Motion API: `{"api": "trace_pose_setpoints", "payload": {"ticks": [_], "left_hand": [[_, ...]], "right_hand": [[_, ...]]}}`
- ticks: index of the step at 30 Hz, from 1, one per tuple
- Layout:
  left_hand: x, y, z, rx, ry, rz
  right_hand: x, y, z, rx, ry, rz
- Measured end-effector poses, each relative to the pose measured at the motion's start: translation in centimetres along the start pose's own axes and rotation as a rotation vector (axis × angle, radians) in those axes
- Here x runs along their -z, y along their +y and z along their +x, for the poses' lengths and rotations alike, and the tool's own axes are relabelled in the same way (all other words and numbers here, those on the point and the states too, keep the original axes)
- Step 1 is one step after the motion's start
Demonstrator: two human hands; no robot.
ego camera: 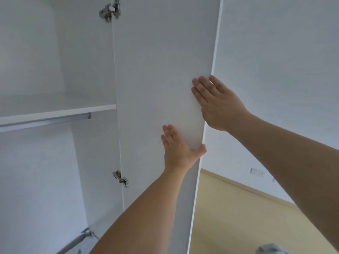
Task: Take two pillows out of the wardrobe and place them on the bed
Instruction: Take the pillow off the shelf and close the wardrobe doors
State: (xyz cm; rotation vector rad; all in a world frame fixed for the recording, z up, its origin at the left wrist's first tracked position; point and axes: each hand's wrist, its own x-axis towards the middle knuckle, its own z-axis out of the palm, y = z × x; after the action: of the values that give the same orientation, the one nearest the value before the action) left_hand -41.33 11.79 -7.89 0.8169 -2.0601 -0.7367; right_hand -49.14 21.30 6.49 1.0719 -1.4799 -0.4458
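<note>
Both hands rest flat, fingers spread, on the open wardrobe door (159, 79): left hand (178, 147) hooks its thumb round the edge; right hand (216, 101) higher; no pillows show on the shelf (55, 110).

A plain white wardrobe door (157, 88) and matching white shelf (55, 109) carry silver metal hinges (110, 10) and a grey rail (44, 122); behind them, a pale white wall (275, 70) with white switches (257, 172) meets a light yellowish wood floor (238, 217).
</note>
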Motion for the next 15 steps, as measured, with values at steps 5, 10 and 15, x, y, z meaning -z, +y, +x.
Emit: {"api": "trace_pose_setpoints", "payload": {"ticks": [5, 10, 15], "left_hand": [[-2.5, 0.5, 1.5, 0.053, 0.037, 0.001], [-1.8, -3.1, 1.3, -0.18, 0.141, 0.161], [5.6, -11.9, 2.4, -0.27, 0.278, 0.458]], "right_hand": [[-1.5, 0.1, -0.5, -0.013, -0.147, -0.01], [-1.7, -2.2, 0.2, -0.072, 0.066, 0.149], [0.6, -8.5, 4.8, -0.106, 0.087, 0.392]]}}
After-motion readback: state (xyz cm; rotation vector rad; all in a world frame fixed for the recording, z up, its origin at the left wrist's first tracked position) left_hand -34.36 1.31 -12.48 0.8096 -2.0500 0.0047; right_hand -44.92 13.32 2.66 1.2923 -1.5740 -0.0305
